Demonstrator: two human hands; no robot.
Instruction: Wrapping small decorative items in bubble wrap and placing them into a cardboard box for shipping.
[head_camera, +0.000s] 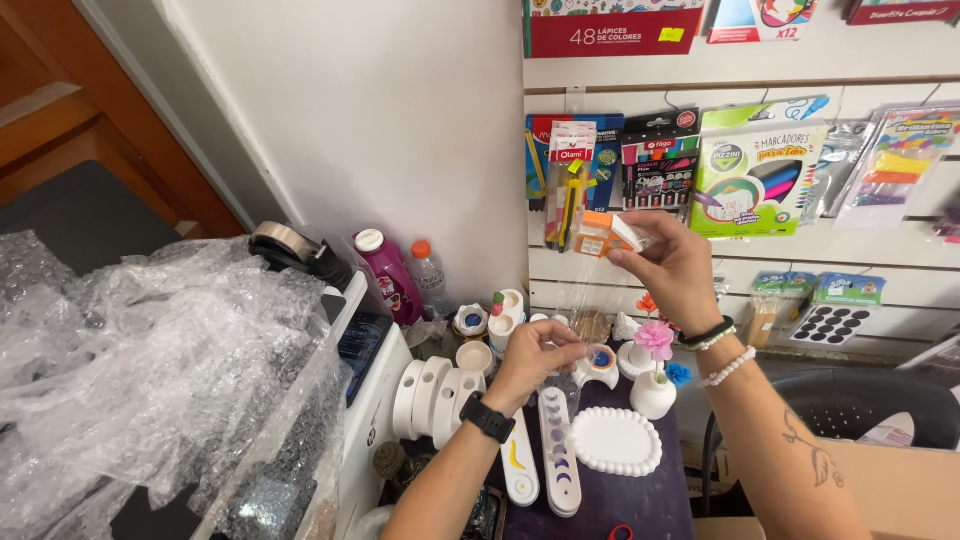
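My right hand (672, 268) is raised in front of the slatted wall and pinches the top of a clear plastic bag (580, 290) that has an orange and white card header (610, 233). My left hand (535, 358) holds the lower end of that same bag, just above a dark purple tabletop (640, 505). Below the hands lie a white oval scalloped tray (614, 441), long white moon-phase pieces (557, 450) and a small white vase with a pink flower (654, 375).
A big heap of bubble wrap (150, 370) fills the left side. A tape roll (283, 241), a magenta bottle (388, 275) and a small clear bottle (428, 270) stand by the wall. Packs of markers and pencils (750, 180) hang on the wall. White round stacked pieces (432, 398) sit near a printer (370, 380).
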